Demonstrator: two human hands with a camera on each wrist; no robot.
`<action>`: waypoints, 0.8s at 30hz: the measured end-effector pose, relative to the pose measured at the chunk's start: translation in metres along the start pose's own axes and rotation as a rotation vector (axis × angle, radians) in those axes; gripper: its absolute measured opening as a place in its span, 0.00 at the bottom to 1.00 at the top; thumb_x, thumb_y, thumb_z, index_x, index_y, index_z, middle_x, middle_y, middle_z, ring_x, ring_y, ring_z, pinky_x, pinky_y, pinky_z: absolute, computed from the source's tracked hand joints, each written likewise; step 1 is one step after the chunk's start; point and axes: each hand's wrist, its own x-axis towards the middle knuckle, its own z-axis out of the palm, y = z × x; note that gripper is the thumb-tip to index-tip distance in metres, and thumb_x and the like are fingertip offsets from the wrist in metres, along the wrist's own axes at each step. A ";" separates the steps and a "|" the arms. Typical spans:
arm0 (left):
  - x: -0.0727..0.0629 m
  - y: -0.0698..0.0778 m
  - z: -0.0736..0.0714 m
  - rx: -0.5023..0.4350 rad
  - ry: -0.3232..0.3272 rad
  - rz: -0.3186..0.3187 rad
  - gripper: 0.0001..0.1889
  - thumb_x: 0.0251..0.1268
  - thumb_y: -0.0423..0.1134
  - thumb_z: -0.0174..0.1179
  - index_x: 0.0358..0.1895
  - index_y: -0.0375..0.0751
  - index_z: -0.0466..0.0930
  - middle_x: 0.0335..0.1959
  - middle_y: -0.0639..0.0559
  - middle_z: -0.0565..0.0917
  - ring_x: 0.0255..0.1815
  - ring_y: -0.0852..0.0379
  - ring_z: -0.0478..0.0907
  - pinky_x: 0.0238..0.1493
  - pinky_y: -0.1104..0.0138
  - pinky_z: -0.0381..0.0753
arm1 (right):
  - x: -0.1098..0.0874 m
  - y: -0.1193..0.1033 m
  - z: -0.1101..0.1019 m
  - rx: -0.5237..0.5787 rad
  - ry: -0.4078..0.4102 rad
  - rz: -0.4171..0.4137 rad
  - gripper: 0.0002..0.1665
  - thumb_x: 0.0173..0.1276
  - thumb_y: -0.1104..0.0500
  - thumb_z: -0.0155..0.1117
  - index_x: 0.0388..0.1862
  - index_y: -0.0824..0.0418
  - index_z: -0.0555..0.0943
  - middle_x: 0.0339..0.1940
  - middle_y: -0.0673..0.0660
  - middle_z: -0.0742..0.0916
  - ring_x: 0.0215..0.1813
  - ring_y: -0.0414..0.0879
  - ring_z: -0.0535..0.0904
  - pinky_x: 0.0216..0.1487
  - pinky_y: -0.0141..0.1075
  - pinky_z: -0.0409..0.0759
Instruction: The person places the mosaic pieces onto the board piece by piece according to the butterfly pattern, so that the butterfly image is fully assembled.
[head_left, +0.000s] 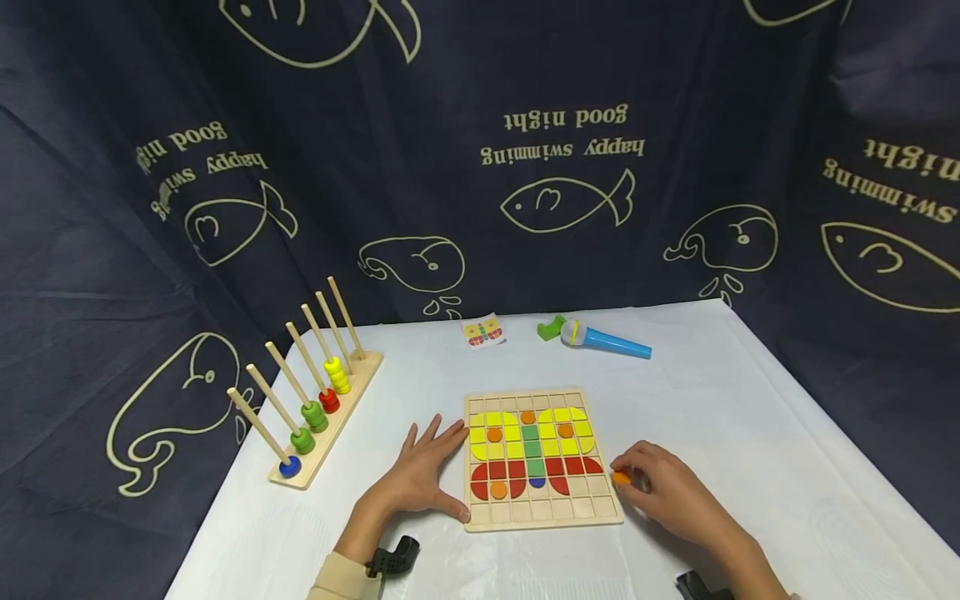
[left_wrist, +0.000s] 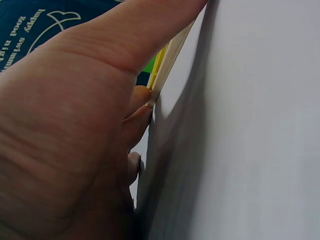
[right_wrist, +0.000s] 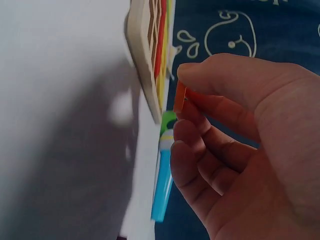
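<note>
A square wooden grid board [head_left: 585, 507] lies on the table, bearing yellow, red, green, orange and blue flat pieces laid out like a butterfly. My left hand [head_left: 417, 477] rests at its left edge with fingers spread and thumb at the near-left corner; the left wrist view shows the thumb and fingertips along the board's wooden side. Just off the board's right edge, my right hand [head_left: 663, 492] pinches a small orange piece [right_wrist: 180, 97] between thumb and index finger. The other fingers curl loosely below it in the right wrist view.
An abacus-like wooden stand [head_left: 322, 454] with upright pegs and coloured rings stands at the left. Along the back lie a butterfly picture card [head_left: 483, 332], a green block [head_left: 551, 327] and a blue toy microphone [head_left: 617, 342]. A dark fish-print curtain [head_left: 465, 108] hangs behind.
</note>
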 end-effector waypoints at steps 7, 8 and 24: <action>-0.001 0.001 -0.002 -0.007 0.001 -0.001 0.71 0.17 0.80 0.66 0.76 0.50 0.55 0.76 0.56 0.54 0.77 0.44 0.38 0.70 0.44 0.29 | 0.008 -0.013 0.010 -0.033 -0.022 -0.067 0.12 0.55 0.55 0.75 0.39 0.49 0.87 0.34 0.38 0.79 0.35 0.38 0.71 0.37 0.34 0.75; -0.001 0.002 -0.002 -0.008 0.002 -0.002 0.71 0.17 0.80 0.67 0.76 0.51 0.55 0.76 0.56 0.54 0.77 0.44 0.38 0.70 0.44 0.29 | 0.009 -0.014 0.012 -0.042 -0.028 -0.078 0.11 0.56 0.54 0.74 0.40 0.49 0.86 0.35 0.38 0.79 0.35 0.37 0.71 0.39 0.35 0.76; -0.001 0.003 -0.002 -0.010 -0.001 -0.010 0.70 0.18 0.79 0.68 0.76 0.51 0.55 0.76 0.57 0.54 0.77 0.45 0.38 0.70 0.43 0.30 | 0.017 -0.030 0.030 -0.028 -0.102 -0.155 0.10 0.58 0.57 0.71 0.40 0.50 0.86 0.36 0.40 0.78 0.37 0.37 0.71 0.45 0.38 0.77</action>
